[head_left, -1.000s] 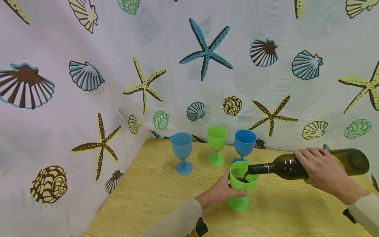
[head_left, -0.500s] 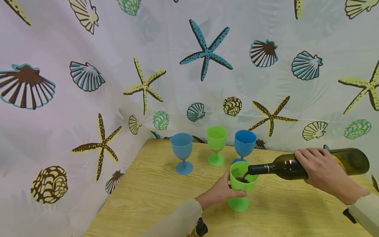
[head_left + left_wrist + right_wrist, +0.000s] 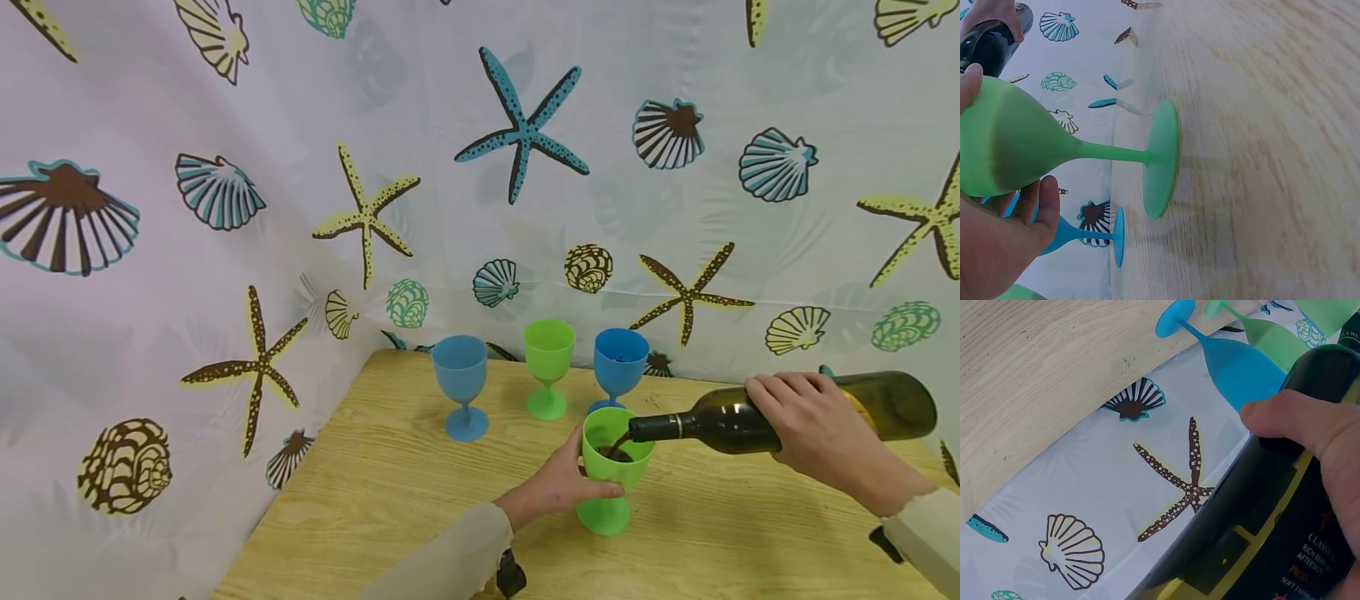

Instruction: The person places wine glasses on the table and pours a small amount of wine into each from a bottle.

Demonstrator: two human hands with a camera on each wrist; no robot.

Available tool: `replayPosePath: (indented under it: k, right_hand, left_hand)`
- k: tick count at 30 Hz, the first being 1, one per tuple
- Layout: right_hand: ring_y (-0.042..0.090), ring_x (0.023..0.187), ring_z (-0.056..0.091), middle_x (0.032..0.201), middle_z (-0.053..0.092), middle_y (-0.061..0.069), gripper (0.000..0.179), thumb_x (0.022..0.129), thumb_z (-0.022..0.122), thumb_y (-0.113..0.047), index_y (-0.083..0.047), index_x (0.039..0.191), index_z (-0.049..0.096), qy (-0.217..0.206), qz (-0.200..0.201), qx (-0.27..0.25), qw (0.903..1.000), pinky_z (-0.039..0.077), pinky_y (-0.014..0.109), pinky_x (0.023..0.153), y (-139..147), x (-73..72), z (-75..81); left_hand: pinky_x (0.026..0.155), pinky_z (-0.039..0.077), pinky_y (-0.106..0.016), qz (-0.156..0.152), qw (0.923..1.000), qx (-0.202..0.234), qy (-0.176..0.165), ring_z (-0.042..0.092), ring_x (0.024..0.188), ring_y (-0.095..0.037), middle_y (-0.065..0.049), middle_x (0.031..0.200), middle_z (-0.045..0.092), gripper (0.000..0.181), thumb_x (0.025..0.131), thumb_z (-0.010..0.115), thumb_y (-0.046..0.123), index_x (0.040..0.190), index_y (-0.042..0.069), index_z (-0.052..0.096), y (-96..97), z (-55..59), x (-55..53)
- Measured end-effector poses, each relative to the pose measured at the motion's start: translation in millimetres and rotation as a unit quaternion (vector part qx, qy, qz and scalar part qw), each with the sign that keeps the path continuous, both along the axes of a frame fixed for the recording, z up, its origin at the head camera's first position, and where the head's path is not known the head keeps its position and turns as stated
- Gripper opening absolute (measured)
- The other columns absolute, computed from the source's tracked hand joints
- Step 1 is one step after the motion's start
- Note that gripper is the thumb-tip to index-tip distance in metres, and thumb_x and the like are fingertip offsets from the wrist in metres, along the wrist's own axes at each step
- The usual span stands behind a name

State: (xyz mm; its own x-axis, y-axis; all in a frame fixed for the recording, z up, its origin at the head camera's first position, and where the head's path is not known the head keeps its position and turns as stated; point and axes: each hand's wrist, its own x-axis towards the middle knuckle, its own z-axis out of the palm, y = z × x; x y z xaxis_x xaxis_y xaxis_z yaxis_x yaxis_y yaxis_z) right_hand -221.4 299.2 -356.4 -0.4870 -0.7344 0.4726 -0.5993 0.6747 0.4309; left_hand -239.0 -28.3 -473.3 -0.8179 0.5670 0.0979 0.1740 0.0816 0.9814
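Observation:
My left hand [image 3: 553,482] grips the bowl of a green plastic goblet [image 3: 604,515], thumb on the near side. In the left wrist view the foot of that goblet [image 3: 1161,159] stands on the wooden table. My right hand [image 3: 823,433] holds a dark wine bottle [image 3: 738,421] around its body, tilted almost level with the neck to the left. The bottle's mouth is at the goblet's rim, and a thin stream of dark liquid runs into the goblet, where dark liquid [image 3: 615,453] lies at the bottom. In the right wrist view the thumb presses along the bottle [image 3: 1260,506].
Behind stand a pale blue goblet [image 3: 460,375], another green goblet [image 3: 549,354] and a deeper blue goblet [image 3: 620,367] with something dark inside. The deeper blue one is close behind the held goblet. A curtain [image 3: 435,100] printed with shells and starfish borders the table [image 3: 420,500].
Dark liquid in the green goblet has spread a little wider as the stream keeps running. The bottle's base has risen very slightly. The left hand stays where it was.

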Motion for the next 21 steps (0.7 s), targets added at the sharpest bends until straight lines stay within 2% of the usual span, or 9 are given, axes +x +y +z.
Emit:
replayPosePath:
  k: [21]
  right_hand:
    - [0.039, 0.088, 0.057, 0.100, 0.059, 0.020, 0.091, 0.032, 0.095, -0.021, 0.003, 0.109, 0.052, -0.006, -0.008, 0.001, 0.9999, 0.045, 0.055, 0.072, -1.9, 1.8, 1.7]
  left_hand:
    - [0.089, 0.045, -0.030, -0.009, 0.9999, 0.009, -0.005, 0.046, 0.114, -0.012, 0.008, 0.127, 0.045, 0.077, 0.083, 0.074, 0.011, 0.142, 0.028, 0.028, -0.3, 1.5, -1.0]
